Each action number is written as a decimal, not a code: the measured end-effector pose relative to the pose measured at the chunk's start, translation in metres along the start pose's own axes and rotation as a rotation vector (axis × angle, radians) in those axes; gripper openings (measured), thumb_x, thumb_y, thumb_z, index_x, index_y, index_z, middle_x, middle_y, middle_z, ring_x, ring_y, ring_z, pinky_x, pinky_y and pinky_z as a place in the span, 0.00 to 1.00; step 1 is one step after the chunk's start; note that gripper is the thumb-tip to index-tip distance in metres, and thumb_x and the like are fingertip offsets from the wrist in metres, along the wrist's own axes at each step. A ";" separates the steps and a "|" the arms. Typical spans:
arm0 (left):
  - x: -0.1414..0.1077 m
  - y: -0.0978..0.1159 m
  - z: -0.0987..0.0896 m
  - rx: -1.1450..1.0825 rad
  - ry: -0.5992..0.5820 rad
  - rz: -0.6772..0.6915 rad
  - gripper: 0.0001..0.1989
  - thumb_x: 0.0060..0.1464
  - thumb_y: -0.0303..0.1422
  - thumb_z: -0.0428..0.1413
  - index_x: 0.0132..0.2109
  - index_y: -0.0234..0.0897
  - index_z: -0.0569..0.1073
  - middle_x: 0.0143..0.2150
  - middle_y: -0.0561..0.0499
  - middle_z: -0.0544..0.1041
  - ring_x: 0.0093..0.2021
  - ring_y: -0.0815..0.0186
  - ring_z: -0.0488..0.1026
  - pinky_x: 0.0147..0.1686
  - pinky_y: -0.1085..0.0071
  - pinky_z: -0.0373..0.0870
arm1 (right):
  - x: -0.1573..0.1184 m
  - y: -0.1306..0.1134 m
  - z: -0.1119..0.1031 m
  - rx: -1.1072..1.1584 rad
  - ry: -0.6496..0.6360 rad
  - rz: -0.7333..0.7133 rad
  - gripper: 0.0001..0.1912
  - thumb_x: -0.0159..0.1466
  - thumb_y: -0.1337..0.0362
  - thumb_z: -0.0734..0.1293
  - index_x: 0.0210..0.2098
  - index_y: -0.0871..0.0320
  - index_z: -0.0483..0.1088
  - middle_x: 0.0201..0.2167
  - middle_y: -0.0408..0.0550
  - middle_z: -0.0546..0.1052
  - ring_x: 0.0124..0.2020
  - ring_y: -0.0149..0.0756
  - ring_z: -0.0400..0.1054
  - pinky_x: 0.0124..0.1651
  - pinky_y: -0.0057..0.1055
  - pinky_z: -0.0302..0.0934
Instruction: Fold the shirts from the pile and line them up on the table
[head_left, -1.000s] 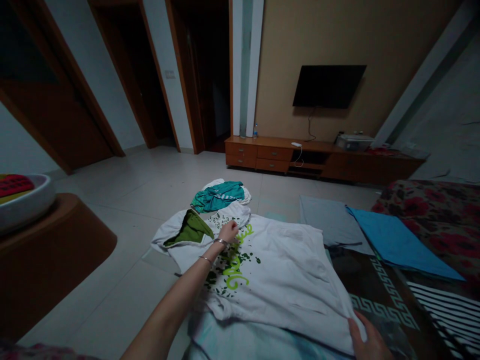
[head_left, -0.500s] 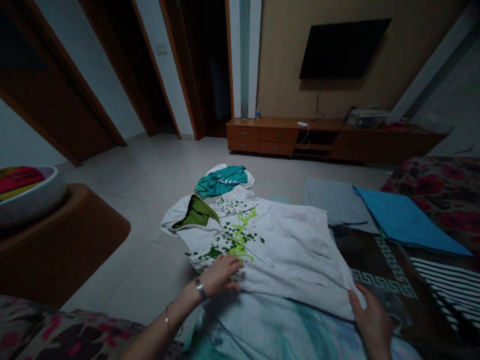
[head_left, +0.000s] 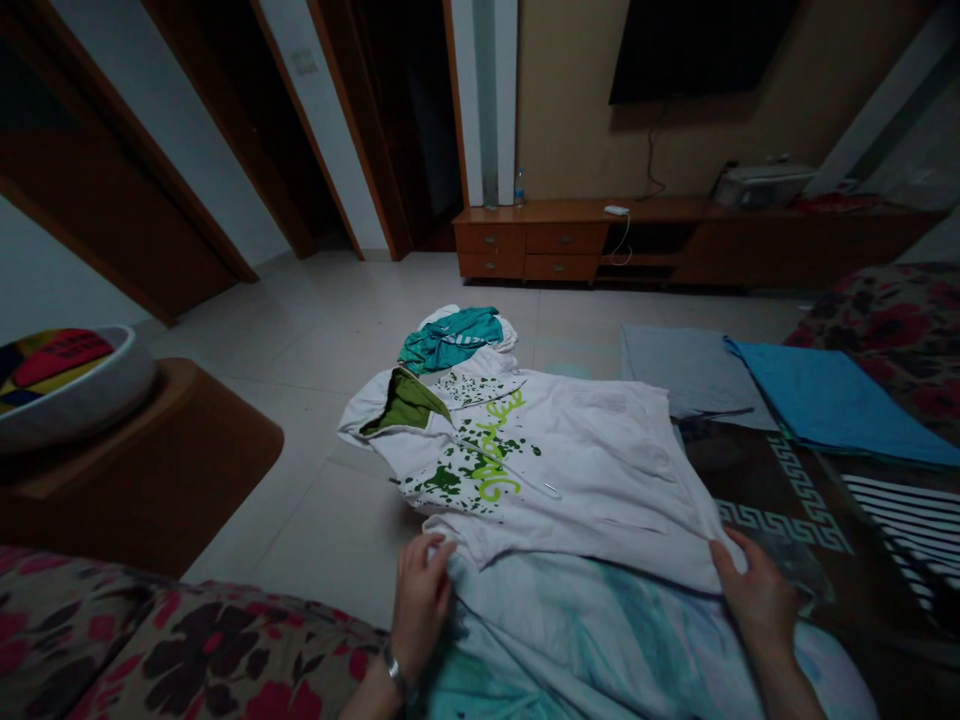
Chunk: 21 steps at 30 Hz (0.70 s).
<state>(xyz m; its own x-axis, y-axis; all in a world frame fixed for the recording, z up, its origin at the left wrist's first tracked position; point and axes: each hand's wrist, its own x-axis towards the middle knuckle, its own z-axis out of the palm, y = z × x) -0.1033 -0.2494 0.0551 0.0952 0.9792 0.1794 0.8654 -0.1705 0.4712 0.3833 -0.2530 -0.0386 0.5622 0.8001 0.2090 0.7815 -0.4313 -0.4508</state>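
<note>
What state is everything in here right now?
hoodie, spread flat, green-lined hood showing
left hand, fingers on the hoodie's hem
right hand, gripping the hoodie's edge
teal garment, crumpled
TV, screen dark
drawers, shut
bottle, upright

Left hand (head_left: 421, 603) and right hand (head_left: 756, 600) lie well apart, both curled downward.
</note>
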 end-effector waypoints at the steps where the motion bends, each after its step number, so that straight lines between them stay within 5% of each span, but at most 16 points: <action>1: 0.007 -0.003 0.002 0.009 0.096 -0.079 0.19 0.54 0.28 0.48 0.52 0.40 0.69 0.53 0.42 0.68 0.55 0.55 0.64 0.55 0.55 0.62 | 0.000 -0.001 -0.001 -0.002 0.002 -0.001 0.33 0.59 0.45 0.56 0.49 0.63 0.72 0.39 0.60 0.76 0.36 0.50 0.69 0.37 0.39 0.61; 4: 0.026 -0.010 0.002 -0.111 0.145 -0.263 0.14 0.54 0.33 0.48 0.47 0.37 0.71 0.46 0.42 0.72 0.49 0.55 0.68 0.50 0.57 0.67 | 0.004 0.000 -0.006 0.056 -0.015 0.038 0.33 0.57 0.45 0.58 0.49 0.63 0.72 0.37 0.59 0.76 0.35 0.50 0.69 0.37 0.40 0.61; 8: 0.017 -0.004 -0.024 -0.260 0.140 -0.191 0.09 0.58 0.36 0.46 0.35 0.40 0.70 0.36 0.47 0.71 0.40 0.60 0.70 0.42 0.64 0.70 | 0.010 0.009 -0.020 0.308 -0.066 0.288 0.35 0.51 0.44 0.64 0.49 0.65 0.73 0.29 0.52 0.74 0.29 0.42 0.67 0.33 0.35 0.61; 11: -0.002 -0.004 -0.040 -0.216 0.243 -0.153 0.08 0.58 0.37 0.47 0.38 0.43 0.70 0.39 0.47 0.70 0.42 0.60 0.69 0.43 0.63 0.70 | 0.010 0.016 -0.025 0.417 -0.106 0.393 0.38 0.48 0.45 0.67 0.50 0.67 0.72 0.27 0.50 0.73 0.26 0.39 0.65 0.30 0.33 0.61; 14: -0.001 -0.019 -0.027 -0.227 0.279 -0.241 0.16 0.54 0.41 0.51 0.48 0.42 0.69 0.46 0.45 0.69 0.47 0.57 0.69 0.45 0.60 0.70 | 0.008 0.011 -0.026 0.356 -0.111 0.322 0.37 0.50 0.44 0.66 0.50 0.66 0.72 0.27 0.50 0.73 0.26 0.39 0.64 0.31 0.35 0.61; 18: 0.030 -0.033 0.007 -0.365 0.079 -0.425 0.23 0.46 0.46 0.54 0.48 0.39 0.70 0.41 0.46 0.73 0.39 0.55 0.72 0.40 0.59 0.73 | 0.010 -0.003 -0.025 0.313 -0.127 0.215 0.37 0.51 0.45 0.64 0.51 0.66 0.71 0.34 0.56 0.76 0.31 0.42 0.68 0.37 0.37 0.64; 21: 0.049 -0.028 -0.001 -0.392 -0.017 -0.449 0.17 0.44 0.46 0.53 0.38 0.42 0.72 0.31 0.51 0.74 0.33 0.56 0.72 0.35 0.61 0.72 | 0.013 -0.004 -0.029 0.363 -0.141 0.188 0.37 0.51 0.46 0.64 0.53 0.66 0.69 0.44 0.59 0.75 0.40 0.45 0.70 0.45 0.38 0.64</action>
<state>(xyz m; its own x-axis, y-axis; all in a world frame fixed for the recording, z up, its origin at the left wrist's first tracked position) -0.1235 -0.1965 0.0511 -0.2274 0.9659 -0.1234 0.5766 0.2357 0.7823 0.3956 -0.2528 -0.0090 0.6236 0.7816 -0.0156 0.5088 -0.4209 -0.7510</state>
